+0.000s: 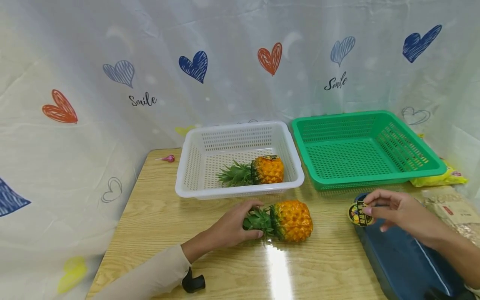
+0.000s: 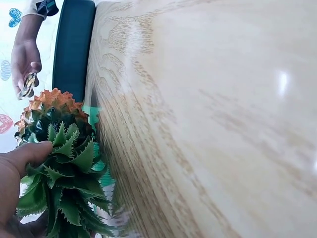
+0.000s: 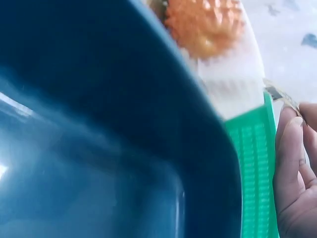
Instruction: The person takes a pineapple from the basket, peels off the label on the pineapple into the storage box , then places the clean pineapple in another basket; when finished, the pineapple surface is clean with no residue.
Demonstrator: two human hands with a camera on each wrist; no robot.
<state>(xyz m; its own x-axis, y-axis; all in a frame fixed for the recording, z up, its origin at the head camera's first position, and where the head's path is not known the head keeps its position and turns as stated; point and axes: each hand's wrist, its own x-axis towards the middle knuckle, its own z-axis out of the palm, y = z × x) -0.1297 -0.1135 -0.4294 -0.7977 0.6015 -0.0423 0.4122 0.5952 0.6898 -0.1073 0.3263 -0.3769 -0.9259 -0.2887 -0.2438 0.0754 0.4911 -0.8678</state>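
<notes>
A pineapple [image 1: 292, 221] lies on its side on the wooden table, its orange body to the right. My left hand [image 1: 234, 225] grips it round the green leaves, thumb on the near side; the left wrist view shows the thumb pressed against the leafy crown [image 2: 69, 183]. Over the far end of a dark blue bin [image 1: 405, 258], my right hand [image 1: 405, 212] pinches a round black-and-yellow sticker [image 1: 361, 213] between thumb and fingers. In the right wrist view the sticker appears edge-on at the fingertips. A second pineapple [image 1: 268, 170] with a dark label on it lies inside the white basket [image 1: 240, 193].
Right of the white basket stands a green basket [image 1: 378, 179]. Yellow packaging [image 1: 438, 179] and a clear bag [image 1: 455, 212] lie at the right edge. A small pink item [image 1: 169, 158] sits at the back left. Behind everything hangs a heart-printed curtain [image 1: 232, 96].
</notes>
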